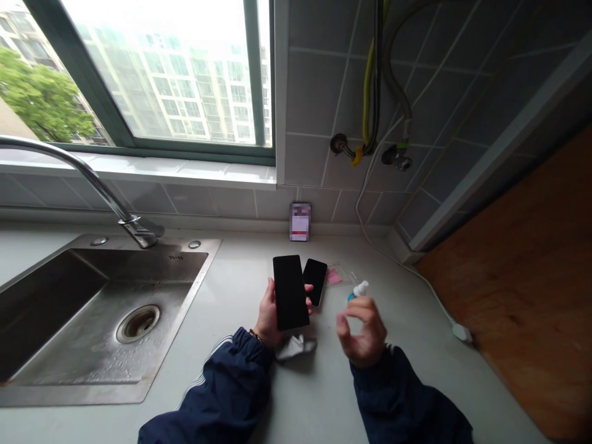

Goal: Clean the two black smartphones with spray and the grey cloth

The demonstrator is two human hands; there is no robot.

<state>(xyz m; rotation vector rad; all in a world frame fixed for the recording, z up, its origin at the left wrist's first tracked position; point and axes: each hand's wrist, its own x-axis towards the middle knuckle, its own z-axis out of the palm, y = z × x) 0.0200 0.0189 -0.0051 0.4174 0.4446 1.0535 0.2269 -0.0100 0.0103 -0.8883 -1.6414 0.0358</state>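
My left hand [268, 311] is wrapped around a black smartphone [290, 293], its dark screen facing up toward me. Behind it on the counter lies a second phone [316, 280], partly covered by the held one. A crumpled grey-white cloth [296, 347] rests under my left wrist. My right hand [365, 333] hovers over the counter to the right, thumb and forefinger curled together in a pinch; anything between the fingertips is too small to make out. Just beyond it is a small spray bottle [361, 289] with a white top and blue body, partly hidden by my fingers.
A clear plastic packet with a pink piece [333, 275] lies beside the second phone. Another phone with a lit screen [300, 223] leans against the tiled wall. A steel sink [160, 364] and faucet [99, 191] are at left. A white cable [423, 275] runs along the right.
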